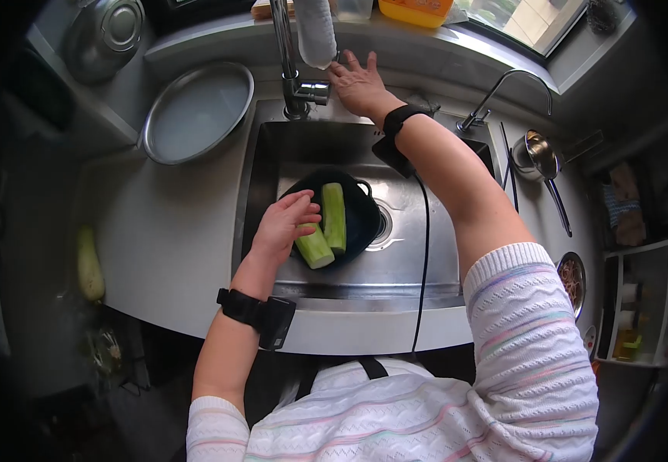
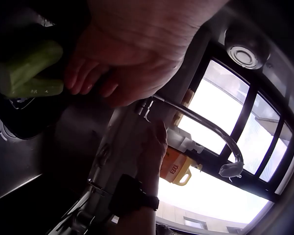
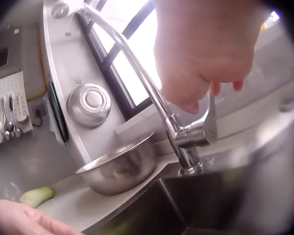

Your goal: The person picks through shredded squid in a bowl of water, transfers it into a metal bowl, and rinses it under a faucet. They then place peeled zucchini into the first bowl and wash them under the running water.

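Observation:
My right hand (image 1: 361, 86) reaches to the faucet (image 1: 295, 100) behind the sink, its fingers extended. In the right wrist view, its fingertips are right at the upright faucet lever (image 3: 211, 120). My left hand (image 1: 276, 229) hovers over a dark basin (image 1: 361, 227) in the sink, fingers loosely bent and holding nothing. Two light-green pieces of a peeled, squash-like vegetable lie in the basin: a longer piece (image 1: 334, 212) and a cut piece (image 1: 315, 250) partly hidden by the left fingers. A white sleeve-like cover (image 1: 316, 35) hangs at the faucet's spout.
The steel sink (image 1: 403, 269) has its drain beside the basin. A large metal bowl (image 1: 199, 115) stands left of it, and a whole pale-green squash (image 1: 89, 266) lies at the far left. A second thin faucet (image 1: 495, 96) and a small saucepan (image 1: 536, 156) are at right. A cable crosses the sink.

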`<state>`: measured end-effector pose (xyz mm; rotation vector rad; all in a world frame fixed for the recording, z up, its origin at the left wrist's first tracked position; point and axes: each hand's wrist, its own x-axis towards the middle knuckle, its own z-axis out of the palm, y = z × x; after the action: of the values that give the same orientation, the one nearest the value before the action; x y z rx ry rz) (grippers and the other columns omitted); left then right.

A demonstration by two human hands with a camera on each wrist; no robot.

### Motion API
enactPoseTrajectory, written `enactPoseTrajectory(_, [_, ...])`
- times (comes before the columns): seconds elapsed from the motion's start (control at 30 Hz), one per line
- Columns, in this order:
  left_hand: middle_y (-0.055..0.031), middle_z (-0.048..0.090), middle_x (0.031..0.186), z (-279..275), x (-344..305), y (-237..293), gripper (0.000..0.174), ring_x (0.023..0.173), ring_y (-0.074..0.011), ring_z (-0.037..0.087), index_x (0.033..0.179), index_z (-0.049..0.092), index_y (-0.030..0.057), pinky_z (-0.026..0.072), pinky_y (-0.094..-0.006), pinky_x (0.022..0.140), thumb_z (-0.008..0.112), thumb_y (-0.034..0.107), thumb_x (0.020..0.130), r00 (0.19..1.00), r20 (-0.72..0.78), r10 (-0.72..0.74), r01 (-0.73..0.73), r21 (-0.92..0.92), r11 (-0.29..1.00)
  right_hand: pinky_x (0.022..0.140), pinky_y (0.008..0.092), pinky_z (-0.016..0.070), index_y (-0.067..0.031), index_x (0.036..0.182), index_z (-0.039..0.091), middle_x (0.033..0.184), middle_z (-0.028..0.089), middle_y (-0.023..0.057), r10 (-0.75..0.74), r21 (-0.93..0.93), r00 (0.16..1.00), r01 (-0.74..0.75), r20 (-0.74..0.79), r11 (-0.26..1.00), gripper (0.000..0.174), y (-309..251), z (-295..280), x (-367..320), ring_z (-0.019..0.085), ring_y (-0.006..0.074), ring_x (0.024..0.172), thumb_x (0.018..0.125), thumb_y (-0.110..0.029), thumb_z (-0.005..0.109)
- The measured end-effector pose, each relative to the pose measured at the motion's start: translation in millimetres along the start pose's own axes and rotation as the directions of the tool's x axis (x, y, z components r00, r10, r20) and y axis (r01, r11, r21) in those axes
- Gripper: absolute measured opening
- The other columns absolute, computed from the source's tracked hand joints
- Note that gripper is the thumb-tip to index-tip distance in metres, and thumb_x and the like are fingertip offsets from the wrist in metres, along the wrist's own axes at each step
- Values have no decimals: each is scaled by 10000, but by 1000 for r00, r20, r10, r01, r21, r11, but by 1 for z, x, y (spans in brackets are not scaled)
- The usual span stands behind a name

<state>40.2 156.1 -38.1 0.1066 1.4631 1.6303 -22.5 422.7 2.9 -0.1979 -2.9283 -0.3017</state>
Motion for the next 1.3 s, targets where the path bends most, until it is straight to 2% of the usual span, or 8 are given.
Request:
enactPoseTrajectory(0.13, [-75,610,960,5,11,-7,374,873,-183,591,1182,487,55,465,-315,745,497,314,912,1000,2,-7,8,-147,989,972,634,183,-84,1159,532,1267,459,50,-40,-127,999,35,-32,991,339,-9,8,-34,254,315,1298,839,-149,444])
enactPoseTrajectory(0.2, [-68,600,915,11,19,-12,411,824,-189,579,1182,485,66,452,-387,768,478,373,910,992,-106,-63,29,-292,956,878,541,373,-71,1152,531,1189,503,76,257,413,965,-216,-45,885,358,-32,9,-62,455,282,1130,823,-211,514])
enactPoseTrajectory(0.3, [-86,555,1016,16,46,-24,439,903,-231,538,1142,513,62,436,-442,755,464,426,902,980,-146,-135,64,-408,911,637,317,471,-57,1044,550,984,572,62,81,686,711,-632,698,-360,254,-78,16,-101,562,173,838,865,-237,547])
enactPoseTrajectory(0.43, [-59,556,924,16,77,-29,367,826,-219,541,981,548,93,450,-419,711,463,441,896,998,-47,-51,20,-515,857,473,264,434,-37,827,554,680,546,29,17,459,703,-446,711,-768,161,-115,56,-105,544,130,599,863,-194,548])
enactPoseTrajectory(0.67, [-51,578,795,17,126,-45,328,757,-207,566,903,581,84,471,-377,633,468,392,898,983,-184,-21,-40,-325,945,416,265,386,-69,803,558,624,515,16,9,530,741,-472,672,-705,172,-113,75,-101,480,126,482,886,-218,534])
enactPoseTrajectory(0.8, [-107,630,825,35,121,-33,356,801,-263,599,943,613,26,475,-384,723,491,352,872,919,-394,10,-102,-214,971,476,306,457,32,838,601,729,615,97,292,835,783,-497,549,-238,243,-108,105,-97,602,193,620,836,-208,566])
enactPoseTrajectory(0.93, [-170,637,944,29,147,-51,320,902,-316,607,980,631,51,465,-378,785,508,310,839,901,-356,249,-50,484,874,473,308,469,13,894,610,752,626,84,220,809,780,-546,586,-220,249,-93,94,-109,620,180,626,797,-216,601])
enactPoseTrajectory(1.3, [-133,626,982,22,83,-23,277,963,-341,570,1056,596,170,454,-426,806,523,191,789,936,-120,332,-106,802,589,508,276,510,-9,937,611,810,634,64,-156,763,764,-560,626,324,219,-75,59,-99,640,170,697,777,-158,591])
